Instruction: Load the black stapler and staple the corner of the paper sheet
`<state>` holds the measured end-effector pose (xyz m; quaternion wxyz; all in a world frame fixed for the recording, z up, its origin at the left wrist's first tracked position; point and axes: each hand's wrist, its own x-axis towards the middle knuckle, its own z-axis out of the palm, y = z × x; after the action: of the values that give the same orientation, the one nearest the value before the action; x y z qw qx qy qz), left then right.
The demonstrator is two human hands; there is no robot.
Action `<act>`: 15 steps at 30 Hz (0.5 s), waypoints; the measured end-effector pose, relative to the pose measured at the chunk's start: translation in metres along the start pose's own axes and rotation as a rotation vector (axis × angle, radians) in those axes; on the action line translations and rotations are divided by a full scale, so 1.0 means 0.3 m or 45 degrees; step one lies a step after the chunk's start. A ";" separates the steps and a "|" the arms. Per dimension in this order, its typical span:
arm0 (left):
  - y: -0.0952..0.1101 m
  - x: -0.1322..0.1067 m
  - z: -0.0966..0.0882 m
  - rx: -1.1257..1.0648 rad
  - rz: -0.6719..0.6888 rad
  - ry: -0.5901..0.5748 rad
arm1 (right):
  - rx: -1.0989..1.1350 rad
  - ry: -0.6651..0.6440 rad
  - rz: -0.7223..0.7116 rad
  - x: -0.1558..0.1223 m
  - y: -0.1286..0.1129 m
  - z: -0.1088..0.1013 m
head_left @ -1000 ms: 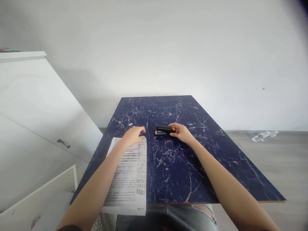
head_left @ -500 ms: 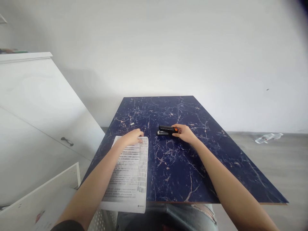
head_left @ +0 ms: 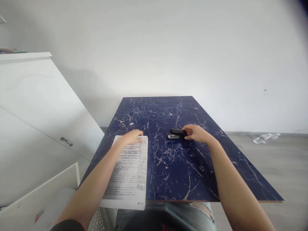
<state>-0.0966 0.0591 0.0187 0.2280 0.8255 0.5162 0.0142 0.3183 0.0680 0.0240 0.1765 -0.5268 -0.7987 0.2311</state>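
Note:
Printed sheets of paper (head_left: 128, 179) lie on the left of the dark blue marbled table (head_left: 166, 109), their bottom edge sticking out past its front. My left hand (head_left: 132, 138) is at their top edge, the thumb on the print and the fingers curled over the edge; the fingertips are partly hidden. To the right, my right hand (head_left: 196, 132) grips the rear end of a black stapler (head_left: 177, 132) with an orange mark. The stapler's front points left, its jaws are apart and it is clear of the paper. A small white piece (head_left: 131, 124) lies beyond my left hand.
A white cabinet (head_left: 36, 106) with a dark handle stands at the left, above a white open-topped box or drawer (head_left: 43, 189). On the floor to the right lies a clear plastic bottle (head_left: 266, 138). The wall (head_left: 158, 48) rises behind the table.
My right hand has moved to the right and slightly nearer with the stapler, away from the paper. My left hand and the sheets have stayed in place.

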 end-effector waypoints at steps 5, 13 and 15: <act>-0.001 -0.008 0.003 0.038 -0.029 -0.068 | -0.025 0.008 0.124 -0.141 0.065 -0.065; 0.001 -0.009 0.006 0.032 -0.018 -0.048 | 0.137 0.223 0.347 -0.488 0.210 -0.055; 0.000 -0.007 0.005 0.034 -0.009 -0.055 | 0.121 0.263 0.343 -0.521 0.218 -0.053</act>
<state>-0.0973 0.0568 0.0178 0.2281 0.8268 0.5141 -0.0115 0.4361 -0.0513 -0.0051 0.2498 -0.6412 -0.6865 0.2347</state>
